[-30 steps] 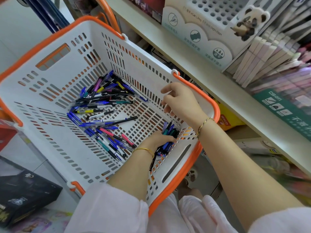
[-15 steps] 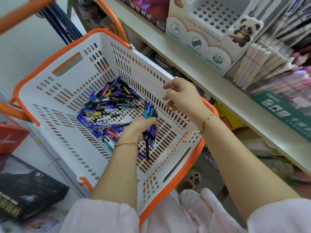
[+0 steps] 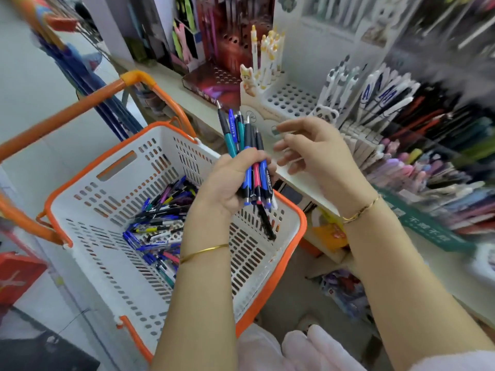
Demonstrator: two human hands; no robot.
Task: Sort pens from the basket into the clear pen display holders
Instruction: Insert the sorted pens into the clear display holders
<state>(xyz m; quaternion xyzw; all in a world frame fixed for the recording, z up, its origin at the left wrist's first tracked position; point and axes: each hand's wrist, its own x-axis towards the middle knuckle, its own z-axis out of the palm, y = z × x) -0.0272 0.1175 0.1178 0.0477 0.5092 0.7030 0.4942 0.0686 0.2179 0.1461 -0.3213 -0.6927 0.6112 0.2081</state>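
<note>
Half a second on, the left hand (image 3: 227,183) has come up out of the orange-rimmed basket (image 3: 83,194) and my view has swung from the basket floor up to the stationery shelf. That hand now grasps a bundle of pens (image 3: 247,153), blue, teal, black and red, tips up, in a full fist above the basket's far corner. The right hand (image 3: 316,156) hovers just beside the bundle with fingers loosely spread and nothing in them, apparently ready to pull one pen free. Most of the stock, a loose heap of pens (image 3: 160,226), lies on the basket floor below. From my remote seat the weak spot looks to be one black pen (image 3: 266,223), which hangs well below the others and seems only lightly held by the fist; if the grip loosens as a neighbour is drawn out, it could drop, back into the basket at best, over the rim at worst. Tugging a single pen from so tight a cluster may also drag others with it. The white perforated holder (image 3: 290,99) and the filled racks (image 3: 396,116) behind are blurred, and I cannot tell which slots are the clear holders, so a pen could easily end up in the wrong one.
</note>
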